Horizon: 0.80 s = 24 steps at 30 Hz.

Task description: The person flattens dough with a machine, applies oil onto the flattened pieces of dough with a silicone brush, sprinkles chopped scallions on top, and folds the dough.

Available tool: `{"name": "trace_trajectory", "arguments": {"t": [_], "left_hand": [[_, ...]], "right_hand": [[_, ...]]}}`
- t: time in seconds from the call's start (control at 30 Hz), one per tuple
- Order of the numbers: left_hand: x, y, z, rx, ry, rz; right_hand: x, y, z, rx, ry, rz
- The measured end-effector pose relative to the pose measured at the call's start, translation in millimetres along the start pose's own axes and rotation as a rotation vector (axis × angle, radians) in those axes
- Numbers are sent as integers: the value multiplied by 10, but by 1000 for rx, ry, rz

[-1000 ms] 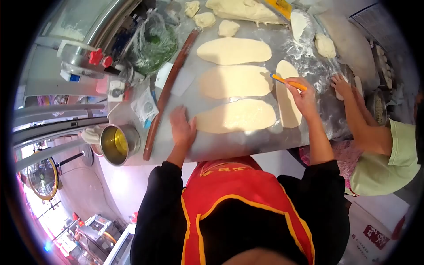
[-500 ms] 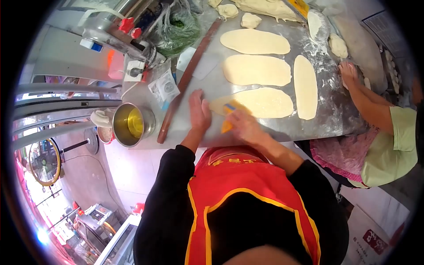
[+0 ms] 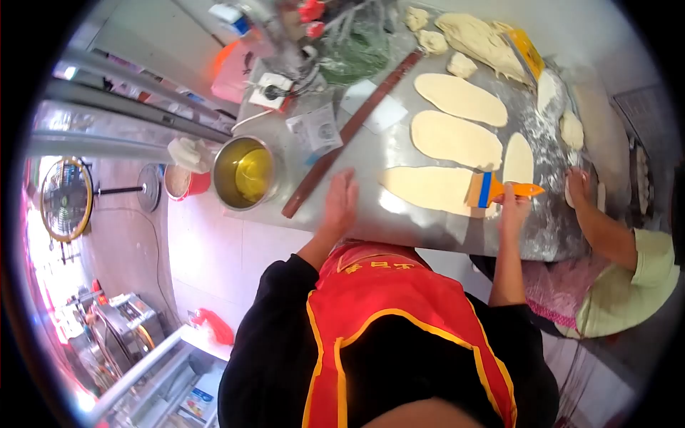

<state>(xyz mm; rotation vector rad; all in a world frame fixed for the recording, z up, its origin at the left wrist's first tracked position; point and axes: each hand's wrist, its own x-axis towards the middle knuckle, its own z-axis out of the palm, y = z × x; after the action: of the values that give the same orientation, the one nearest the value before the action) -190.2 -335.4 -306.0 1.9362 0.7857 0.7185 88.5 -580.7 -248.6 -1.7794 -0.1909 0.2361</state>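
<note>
My right hand (image 3: 514, 208) grips the orange handle of a pastry brush (image 3: 486, 190), which has a blue band. Its bristles rest on the right end of the nearest flat dough piece (image 3: 424, 187). My left hand (image 3: 341, 202) is open, fingers stretched out, just left of that dough and holding nothing. Beyond lie two more flat pieces, a middle one (image 3: 457, 140) and a far one (image 3: 461, 98). A narrower dough strip (image 3: 519, 158) is set crosswise to the right, partly behind the brush and my right hand.
A long rolling pin (image 3: 349, 130) lies left of the dough. Near the left edge stands a metal pot (image 3: 222, 187) with yellow liquid. Dough lumps (image 3: 478, 43) sit at the back. A co-worker's hand (image 3: 579, 187) touches the floured right side of the metal table (image 3: 457, 235).
My right hand has swept the brush rightward from the left end of the nearest dough to its right end. The camera view has turned, shifting the table. My left hand stays open.
</note>
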Motion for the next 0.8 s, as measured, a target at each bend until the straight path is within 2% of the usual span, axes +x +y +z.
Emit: {"name": "trace_trajectory", "arguments": {"t": [0.03, 0.07, 0.1, 0.17, 0.27, 0.37, 0.43, 0.5, 0.57, 0.63, 0.7, 0.77, 0.8], "left_hand": [[-33, 21, -31, 30, -6, 10], [-70, -28, -12, 96, 36, 116], [-92, -10, -24, 119, 27, 122], [-107, 40, -49, 162, 13, 134], [-143, 105, -134, 212, -77, 18], [-206, -53, -180, 247, -130, 2], [-245, -276, -127, 119, -159, -77], [-255, -384, -119, 81, -115, -27], [-184, -183, -251, 137, 6, 150], [-180, -186, -293, 133, 55, 175], [-172, -128, -352, 166, 123, 122], [-64, -12, -492, 239, 216, 1], [-44, -69, -516, 242, 282, 55]], "right_hand": [[30, -148, 95, 152, 20, 39], [51, -263, 271, 229, -38, 27], [-32, -542, 569, 301, -113, 48], [-218, -892, 1229, 368, -312, 41], [-763, -1331, 2198, 545, -686, 171], [-1288, -1454, 2964, 521, -916, 187], [-1518, -1372, 3365, 399, -1009, 185], [-1672, -1246, 3588, 316, -1062, 170], [-1736, -1226, 3645, 262, -1096, 143], [-1715, -1246, 3518, 237, -1117, 105], [-1513, -1252, 3256, -75, -1011, -336], [-1197, -875, 3115, -307, -698, -733], [-1067, -758, 3066, -403, -620, -813]]}}
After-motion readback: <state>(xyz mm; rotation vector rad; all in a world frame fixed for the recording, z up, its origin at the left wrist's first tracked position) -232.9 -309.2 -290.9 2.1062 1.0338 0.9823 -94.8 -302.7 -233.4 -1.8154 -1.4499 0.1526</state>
